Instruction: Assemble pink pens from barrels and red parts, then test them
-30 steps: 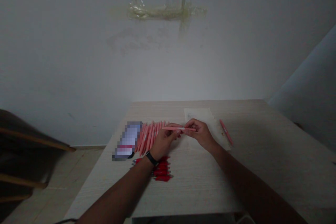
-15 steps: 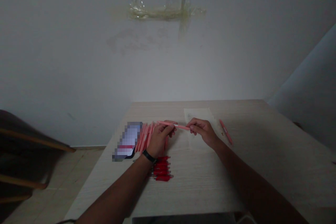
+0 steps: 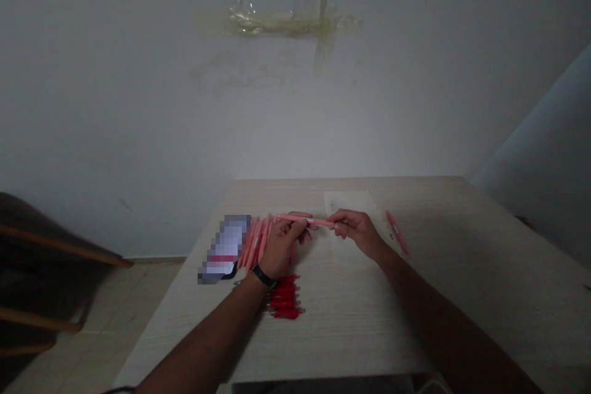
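Observation:
Both of my hands hold a pink pen level above the table, my left hand at one end and my right hand at the other. A row of similar pink pens lies beside my left hand, partly hidden by it. Below that wrist, which wears a black band, lies a stack of red pen parts. A sheet of paper lies under my right hand. A single pink pen lies to its right.
A pixelated, blurred package lies left of the pink row on the pale wood table. The table's left edge drops to a tiled floor. A dark chair with wooden slats stands at the left. Wall lies beyond the table.
The held pink pen has risen slightly, shifted left and turned closer to level. My left hand has moved a little back and to the left.

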### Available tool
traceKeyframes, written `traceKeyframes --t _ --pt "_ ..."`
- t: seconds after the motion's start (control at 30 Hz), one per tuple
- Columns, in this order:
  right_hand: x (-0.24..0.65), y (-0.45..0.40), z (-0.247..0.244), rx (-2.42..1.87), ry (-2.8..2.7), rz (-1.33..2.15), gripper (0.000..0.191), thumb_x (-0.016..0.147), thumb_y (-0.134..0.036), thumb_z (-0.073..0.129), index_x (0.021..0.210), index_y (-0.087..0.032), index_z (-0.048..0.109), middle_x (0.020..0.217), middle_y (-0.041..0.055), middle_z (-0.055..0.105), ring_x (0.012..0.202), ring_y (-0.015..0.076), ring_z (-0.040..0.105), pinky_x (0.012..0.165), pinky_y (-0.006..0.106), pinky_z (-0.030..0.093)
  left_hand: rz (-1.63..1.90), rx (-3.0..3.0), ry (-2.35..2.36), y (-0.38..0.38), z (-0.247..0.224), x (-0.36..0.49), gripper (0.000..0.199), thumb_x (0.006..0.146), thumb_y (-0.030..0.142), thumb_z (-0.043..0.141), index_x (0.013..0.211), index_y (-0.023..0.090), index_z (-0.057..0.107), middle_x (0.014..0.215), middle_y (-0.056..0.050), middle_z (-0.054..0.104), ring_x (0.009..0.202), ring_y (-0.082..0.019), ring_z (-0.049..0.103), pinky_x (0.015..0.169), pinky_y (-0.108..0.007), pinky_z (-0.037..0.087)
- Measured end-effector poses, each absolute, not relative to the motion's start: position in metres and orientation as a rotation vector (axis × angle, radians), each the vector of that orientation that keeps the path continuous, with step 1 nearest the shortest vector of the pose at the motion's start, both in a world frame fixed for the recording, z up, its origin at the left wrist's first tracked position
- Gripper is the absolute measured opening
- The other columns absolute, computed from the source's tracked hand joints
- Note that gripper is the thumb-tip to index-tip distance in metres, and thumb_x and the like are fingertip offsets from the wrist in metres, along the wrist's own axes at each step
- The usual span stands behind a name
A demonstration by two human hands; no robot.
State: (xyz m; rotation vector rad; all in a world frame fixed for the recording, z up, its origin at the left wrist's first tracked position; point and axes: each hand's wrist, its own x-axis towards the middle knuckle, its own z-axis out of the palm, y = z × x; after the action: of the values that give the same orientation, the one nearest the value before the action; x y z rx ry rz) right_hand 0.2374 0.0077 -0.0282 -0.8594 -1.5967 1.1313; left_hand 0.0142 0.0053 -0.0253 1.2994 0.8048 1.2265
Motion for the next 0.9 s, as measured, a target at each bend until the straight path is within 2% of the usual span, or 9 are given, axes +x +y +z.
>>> traceKeyframes --t 0.27,0.5,0.9 --pt "0.242 0.0096 -0.0269 -0.857 -1.629 1.121 0.025 0.086 -0.03 0.063 0.106 -0.017 0.074 0.082 0.0039 0.068 0.066 0.0121 0.056 0.056 0.024 0.043 1.224 1.297 0.83 0.0053 -0.022 0.0141 0.033 0.089 0.041 0.064 0.104 0.012 0.07 0.089 -0.009 0.074 0.064 -0.012 0.06 0.057 -0.023 0.044" --pt "0.2393 0.0104 -0.0311 -0.859 -1.593 1.154 0.02 0.082 -0.032 0.071 0.095 -0.017 0.072 0.076 0.0014 0.064 0.062 0.0109 0.054 0.056 0.023 0.042 1.189 1.302 0.825 0.0058 -0.0244 0.0123 0.035 0.087 0.041 0.066 0.106 0.012 0.071 0.09 -0.009 0.075 0.064 -0.013 0.062 0.058 -0.024 0.046" --pt "0.2407 0.0088 -0.0267 -0.873 -1.617 1.154 0.022 0.083 -0.034 0.071 0.098 -0.017 0.072 0.079 0.0026 0.066 0.064 0.012 0.055 0.057 0.024 0.043 1.19 1.276 0.831 0.0051 -0.0218 0.0129 0.034 0.086 0.041 0.067 0.103 0.013 0.072 0.089 -0.009 0.074 0.063 -0.012 0.06 0.057 -0.023 0.045"
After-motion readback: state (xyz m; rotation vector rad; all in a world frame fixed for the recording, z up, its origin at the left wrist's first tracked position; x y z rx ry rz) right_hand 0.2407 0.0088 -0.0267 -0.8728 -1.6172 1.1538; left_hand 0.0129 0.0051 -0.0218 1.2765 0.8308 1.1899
